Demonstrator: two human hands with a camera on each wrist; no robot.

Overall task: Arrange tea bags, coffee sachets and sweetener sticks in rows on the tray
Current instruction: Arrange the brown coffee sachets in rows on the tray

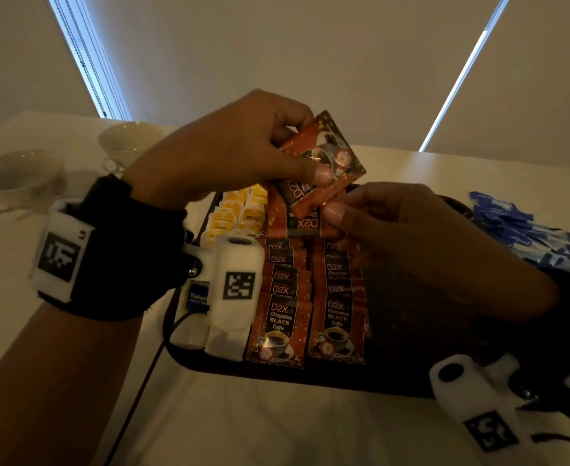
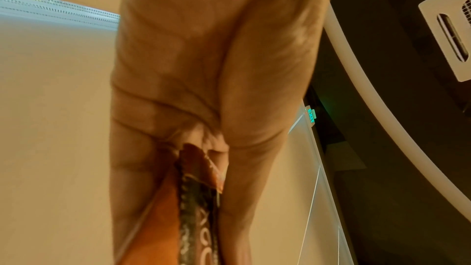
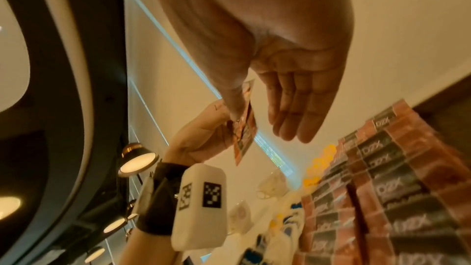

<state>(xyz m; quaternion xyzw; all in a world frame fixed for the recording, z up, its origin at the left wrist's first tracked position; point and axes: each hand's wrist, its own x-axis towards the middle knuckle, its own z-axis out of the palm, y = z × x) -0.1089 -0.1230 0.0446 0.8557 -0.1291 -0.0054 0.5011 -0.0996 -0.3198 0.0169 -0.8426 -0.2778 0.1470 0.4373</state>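
Here the dark tray (image 1: 310, 375) holds yellow tea bags (image 1: 240, 213) at its left, then two rows of coffee sachets (image 1: 307, 297). Above it the left hand (image 1: 223, 149) pinches a small stack of sachets (image 1: 324, 159) between thumb and curled fingers; the right hand (image 1: 424, 240) nips its lower corner. Blue sweetener sticks (image 1: 529, 230) lie on the table (image 1: 277, 432) right of the tray, two cups (image 1: 129, 142) at far left.

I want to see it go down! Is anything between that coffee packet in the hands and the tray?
Only air. The sachet, held in the left hand and pinched by the right hand, hangs over the coffee rows on the tray.
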